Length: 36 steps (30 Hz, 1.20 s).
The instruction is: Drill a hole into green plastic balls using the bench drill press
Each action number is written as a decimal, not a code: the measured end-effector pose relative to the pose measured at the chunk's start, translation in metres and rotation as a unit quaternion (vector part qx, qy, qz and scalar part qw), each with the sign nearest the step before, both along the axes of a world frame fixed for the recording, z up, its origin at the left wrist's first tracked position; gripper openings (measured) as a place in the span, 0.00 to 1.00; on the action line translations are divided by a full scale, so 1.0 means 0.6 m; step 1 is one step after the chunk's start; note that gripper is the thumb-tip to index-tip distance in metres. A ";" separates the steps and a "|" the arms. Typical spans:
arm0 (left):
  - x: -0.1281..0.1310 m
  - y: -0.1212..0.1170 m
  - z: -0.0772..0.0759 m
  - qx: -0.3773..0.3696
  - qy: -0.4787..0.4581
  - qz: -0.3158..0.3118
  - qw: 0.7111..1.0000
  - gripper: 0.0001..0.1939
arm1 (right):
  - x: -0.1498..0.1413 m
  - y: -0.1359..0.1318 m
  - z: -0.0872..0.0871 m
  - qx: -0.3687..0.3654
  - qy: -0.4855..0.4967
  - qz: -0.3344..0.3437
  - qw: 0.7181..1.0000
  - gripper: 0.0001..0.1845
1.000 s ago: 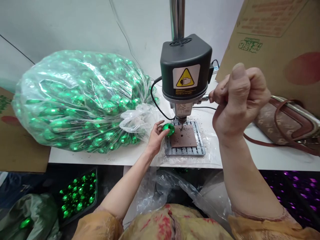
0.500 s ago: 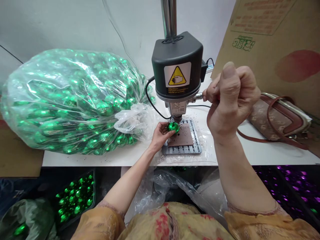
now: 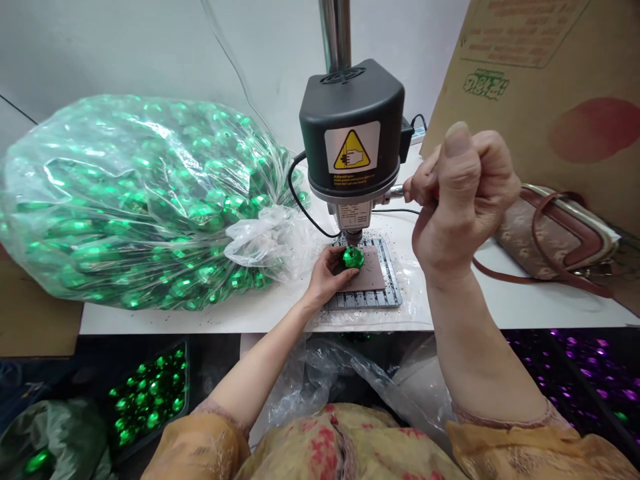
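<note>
A small black bench drill press (image 3: 353, 127) with a yellow warning label stands in front of me. Under its chuck (image 3: 354, 236), my left hand (image 3: 330, 272) pinches a shiny green faceted ball (image 3: 353, 257) between thumb and fingers. The ball is over a brown pad (image 3: 367, 275) on the slotted grey base plate (image 3: 393, 297). My right hand (image 3: 463, 190) is closed in a fist around the press's feed lever (image 3: 396, 192), at the right of the machine. Whether the bit touches the ball is too small to tell.
A large clear plastic bag (image 3: 150, 200) of green balls lies on the left of the white table (image 3: 200, 321). At right are a handbag (image 3: 560, 233) and a cardboard box (image 3: 540, 87). Below the table edge, a bin (image 3: 187, 380) holds green balls; purple ones (image 3: 580, 373) lie at right.
My left hand has moved the green ball slightly right, to beneath the chuck, and turned it. My right hand stays on the lever. The whole view has shifted slightly.
</note>
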State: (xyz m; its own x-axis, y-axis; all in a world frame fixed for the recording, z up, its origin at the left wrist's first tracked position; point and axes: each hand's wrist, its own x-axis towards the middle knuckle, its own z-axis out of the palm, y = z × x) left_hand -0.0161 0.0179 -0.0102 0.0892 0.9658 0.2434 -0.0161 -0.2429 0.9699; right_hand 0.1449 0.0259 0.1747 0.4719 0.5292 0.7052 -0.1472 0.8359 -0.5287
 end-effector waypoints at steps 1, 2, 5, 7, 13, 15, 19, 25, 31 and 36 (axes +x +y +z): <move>0.002 -0.004 0.000 0.009 0.015 0.000 1.000 0.31 | 0.000 -0.001 0.000 0.002 0.001 0.004 1.000 0.21; 0.004 -0.009 0.000 0.020 0.034 0.001 0.999 0.30 | 0.000 -0.001 0.000 0.006 0.001 0.007 1.000 0.21; 0.009 -0.019 0.001 0.048 0.088 0.010 0.995 0.28 | 0.001 0.000 0.000 0.009 -0.007 0.010 1.000 0.21; 0.011 -0.021 0.001 0.045 0.097 0.021 0.994 0.28 | 0.002 0.002 -0.001 0.012 -0.014 0.002 1.000 0.21; 0.014 -0.016 -0.003 0.012 0.067 0.020 0.997 0.28 | 0.000 0.003 -0.004 0.007 -0.028 -0.024 0.999 0.23; 0.014 -0.016 -0.004 0.010 0.063 0.017 0.998 0.29 | -0.003 -0.001 -0.008 0.014 -0.003 -0.020 1.000 0.24; 0.014 -0.018 -0.002 0.010 0.061 0.013 0.998 0.28 | -0.009 -0.008 -0.020 0.030 0.009 -0.042 0.999 0.26; 0.014 -0.019 0.001 0.011 0.061 0.006 0.998 0.28 | -0.009 -0.010 -0.036 0.079 -0.010 -0.041 0.996 0.25; 0.015 -0.019 0.002 0.017 0.061 0.009 0.998 0.27 | -0.009 0.000 -0.050 0.118 0.004 -0.043 0.992 0.27; 0.016 -0.020 0.002 0.017 0.052 0.008 0.998 0.27 | -0.010 0.002 -0.060 0.140 0.017 -0.042 0.989 0.27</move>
